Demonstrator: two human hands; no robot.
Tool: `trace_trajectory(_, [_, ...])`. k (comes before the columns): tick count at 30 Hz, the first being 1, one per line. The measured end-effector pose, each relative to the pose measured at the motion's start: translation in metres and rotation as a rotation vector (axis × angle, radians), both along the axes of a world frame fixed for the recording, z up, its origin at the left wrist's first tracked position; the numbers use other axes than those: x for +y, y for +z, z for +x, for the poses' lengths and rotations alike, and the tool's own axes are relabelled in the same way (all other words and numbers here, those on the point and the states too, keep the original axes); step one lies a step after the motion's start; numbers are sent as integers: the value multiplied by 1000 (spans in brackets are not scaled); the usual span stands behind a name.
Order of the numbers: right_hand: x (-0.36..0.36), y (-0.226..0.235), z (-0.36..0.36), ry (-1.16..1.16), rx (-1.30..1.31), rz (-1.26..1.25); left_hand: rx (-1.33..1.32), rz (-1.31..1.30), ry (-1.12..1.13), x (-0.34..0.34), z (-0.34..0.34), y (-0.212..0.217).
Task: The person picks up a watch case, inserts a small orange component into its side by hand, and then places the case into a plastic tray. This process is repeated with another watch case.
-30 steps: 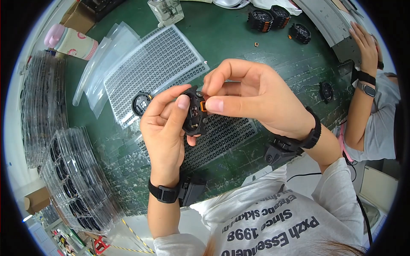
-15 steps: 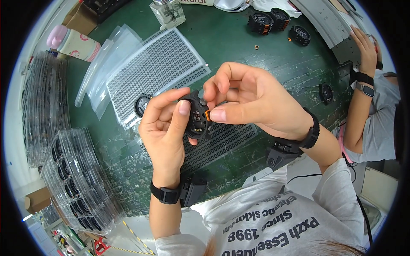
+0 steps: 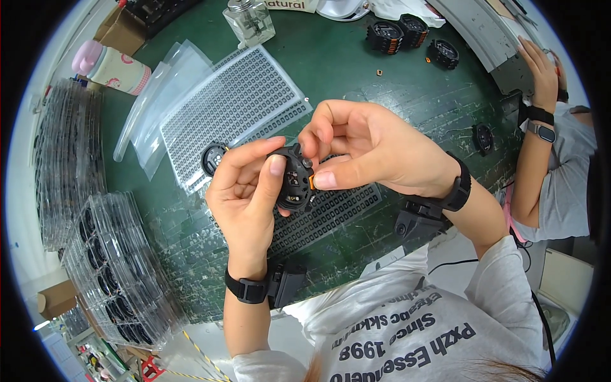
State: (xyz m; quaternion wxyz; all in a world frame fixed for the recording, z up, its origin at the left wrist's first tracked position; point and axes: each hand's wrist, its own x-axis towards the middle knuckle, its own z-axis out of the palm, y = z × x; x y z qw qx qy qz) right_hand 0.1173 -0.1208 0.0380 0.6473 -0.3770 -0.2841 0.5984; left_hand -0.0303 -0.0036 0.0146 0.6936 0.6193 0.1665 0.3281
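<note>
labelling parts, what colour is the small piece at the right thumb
The small piece is orange, clearest in the head view.

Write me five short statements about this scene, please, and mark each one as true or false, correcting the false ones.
1. The left hand holds a black watch case. True.
2. The right hand grips a screwdriver. False: its thumb is at a small orange piece on the edge of the watch case.
3. The glass jar stands at the far side of the green table. True.
4. The pink-lidded bottle stands to the right of the patterned sheet. False: it stands to the left.
5. A co-worker's forearm shows at the picture's right. True.
</note>
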Motion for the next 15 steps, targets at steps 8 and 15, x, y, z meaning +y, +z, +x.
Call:
trace_trajectory(8, [0,3,2,-49,-86,-14,156,73,93,15,-4,15])
trace_trajectory(15, [4,-2,15,-112,-311,-52,462,408,488,72,-27,2])
